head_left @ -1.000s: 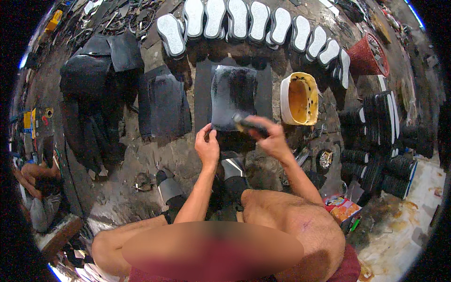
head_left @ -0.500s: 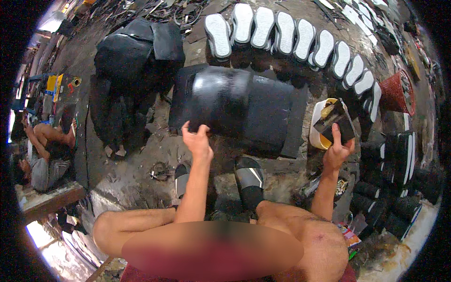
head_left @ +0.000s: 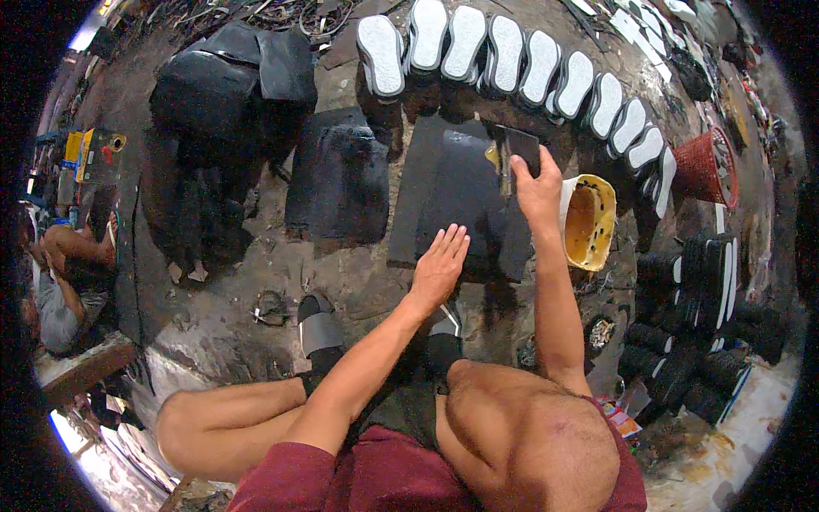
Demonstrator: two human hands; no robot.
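My left hand [head_left: 443, 263] rests with outstretched fingers on the near edge of a black sheet [head_left: 426, 183] on the floor. Gripped in my right hand [head_left: 539, 189] is a dark flat spreader [head_left: 521, 147], tilted over the sheet's far right part. Thick yellow glue [head_left: 492, 154] shows along the spreader's left side. Just right of that hand stands a white tub [head_left: 607, 215] with a yellowed inside and amber glue in it. A second black sheet [head_left: 337, 183], shiny toward its far edge, lies to the left.
Several stacks of white-topped shoe soles [head_left: 503, 55] curve along the far side. A large pile of black sheets [head_left: 209, 94] stands at left, a red basket [head_left: 706, 168] at far right. Black sole stacks [head_left: 695, 282] fill the right. Another person [head_left: 68, 286] sits at far left.
My right hand has carried the spreader leftward from above the tub to the sheet. My left hand has moved right and flattened onto it. The shiny sheet now lies apart, farther left.
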